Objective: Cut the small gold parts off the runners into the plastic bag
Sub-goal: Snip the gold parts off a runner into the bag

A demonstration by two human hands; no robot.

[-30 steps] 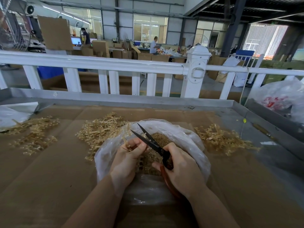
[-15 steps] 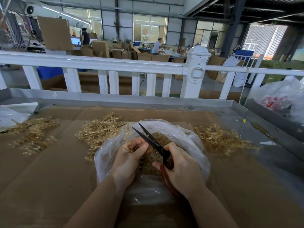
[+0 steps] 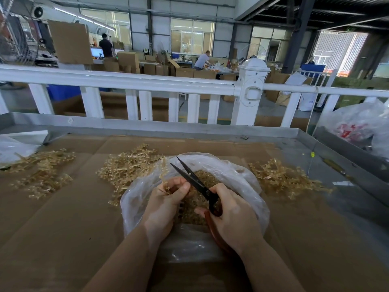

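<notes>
An open clear plastic bag (image 3: pixel 248 186) lies on the cardboard in front of me, holding a heap of small gold parts (image 3: pixel 205 178). My left hand (image 3: pixel 166 205) pinches a gold runner (image 3: pixel 166 186) over the bag's left side. My right hand (image 3: pixel 233 216) grips black scissors (image 3: pixel 189 178) with red-brown handles; the blades are parted a little and point up-left, just beside the runner and my left thumb.
Piles of gold runners lie left (image 3: pixel 40 173), centre (image 3: pixel 128 167) and right (image 3: pixel 282 178) of the bag. The cardboard-lined table (image 3: pixel 63 228) has a metal rim (image 3: pixel 147 125), with a white railing (image 3: pixel 134 81) behind. A full plastic bag (image 3: pixel 362 125) sits at the right.
The scissors blades have narrowed slightly and my left hand has turned the runner a little; both hands stay over the bag.
</notes>
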